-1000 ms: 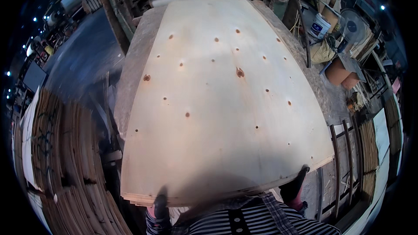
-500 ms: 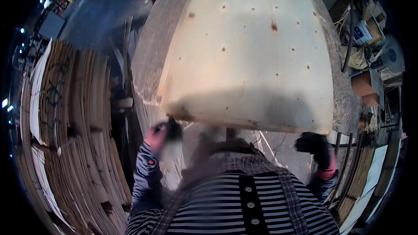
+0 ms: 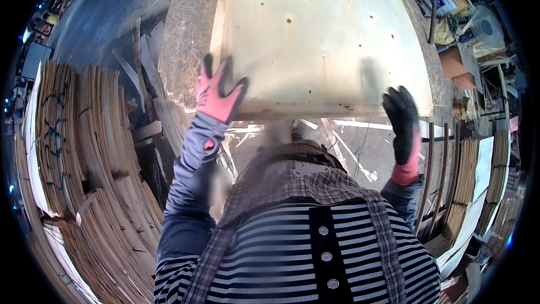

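Observation:
A wide pale wood veneer sheet (image 3: 320, 50) with brown knots lies in front of me on a worn, rough-topped table (image 3: 188, 39). My left hand (image 3: 219, 90), in a pink and black work glove, is at the sheet's near left corner with fingers spread. Whether it presses on the sheet or hovers just over it, I cannot tell. Near the right front corner my right hand (image 3: 402, 118), in a similar glove, is raised with its fingers stretched toward the sheet. Nothing shows in either hand.
Tall stacks of veneer sheets (image 3: 95, 135) stand on my left, with more stacks (image 3: 464, 180) on the right beyond dark metal bars (image 3: 441, 163). Wood scraps (image 3: 354, 152) litter the floor under the table's front edge. A cardboard box (image 3: 458, 67) sits at the right.
Both hands have moved up and forward from below the sheet's front edge. The left fingers have spread over the corner, and the right fingers have straightened. The whole view has shifted slightly.

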`<state>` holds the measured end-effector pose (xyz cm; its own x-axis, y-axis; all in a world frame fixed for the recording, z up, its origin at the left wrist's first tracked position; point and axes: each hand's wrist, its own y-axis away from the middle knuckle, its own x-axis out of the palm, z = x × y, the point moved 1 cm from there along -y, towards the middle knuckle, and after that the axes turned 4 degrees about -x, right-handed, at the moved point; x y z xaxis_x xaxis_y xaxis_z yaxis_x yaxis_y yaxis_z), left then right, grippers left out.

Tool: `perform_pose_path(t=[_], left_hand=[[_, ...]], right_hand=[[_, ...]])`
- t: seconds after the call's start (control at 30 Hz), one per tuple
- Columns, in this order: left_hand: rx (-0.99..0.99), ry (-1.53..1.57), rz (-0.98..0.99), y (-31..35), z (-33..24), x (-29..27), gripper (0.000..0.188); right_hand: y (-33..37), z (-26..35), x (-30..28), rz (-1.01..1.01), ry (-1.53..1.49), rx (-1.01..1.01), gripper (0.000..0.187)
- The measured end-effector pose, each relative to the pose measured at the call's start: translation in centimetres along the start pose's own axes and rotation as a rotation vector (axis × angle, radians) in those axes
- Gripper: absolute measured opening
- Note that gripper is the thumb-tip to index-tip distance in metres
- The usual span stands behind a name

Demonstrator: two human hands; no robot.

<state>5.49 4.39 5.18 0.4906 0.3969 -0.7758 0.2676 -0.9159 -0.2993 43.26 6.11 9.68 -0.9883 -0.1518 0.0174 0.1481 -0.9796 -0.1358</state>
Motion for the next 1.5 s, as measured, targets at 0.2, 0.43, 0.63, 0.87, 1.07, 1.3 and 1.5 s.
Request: perform_pose_path(t=[0.2, 0.43, 0.63, 0.87, 1.07, 1.3, 1.5], left_hand=[[-0.151, 1.21, 0.163, -4.2, -7.8, -8.6, 0.037], [0.009, 0.483, 0.109, 1.3, 3.8, -2.4, 0.051], [-0.274, 0.005, 0.206, 3.0, 0.9, 2.3, 0.074], [-0.133, -0.23, 0.16, 1.9, -0.8, 2.1, 0.068], [-0.258, 0.038, 0.126, -0.1, -4.7, -0.7, 0.06], [-0.611, 0.132, 0.218, 1.8, 2.6, 2.0, 0.061], [-0.419, 0.85, 0.414, -2.2, 1.8, 0.9, 0.043]], right_hand=[[-1.3, -5.0, 3.2, 0.128, 1.228, -0.342, 0.087], [-6.8, -2.8, 2.2, 0.036, 1.159, -0.597, 0.062], [-15.2, 1.7, 2.8, 0.222, 1.381, -0.588, 0.057], [-25.7, -1.8, 2.8, 0.184, 1.33, -0.571, 0.056], [-37.7, -8.6, 5.1, 0.167, 1.233, -0.501, 0.053], [-28.1, -10.2, 7.8, 0.452, 1.334, -0.434, 0.071], [-9.4, -10.6, 1.6, 0.64, 1.185, -0.273, 0.089]])
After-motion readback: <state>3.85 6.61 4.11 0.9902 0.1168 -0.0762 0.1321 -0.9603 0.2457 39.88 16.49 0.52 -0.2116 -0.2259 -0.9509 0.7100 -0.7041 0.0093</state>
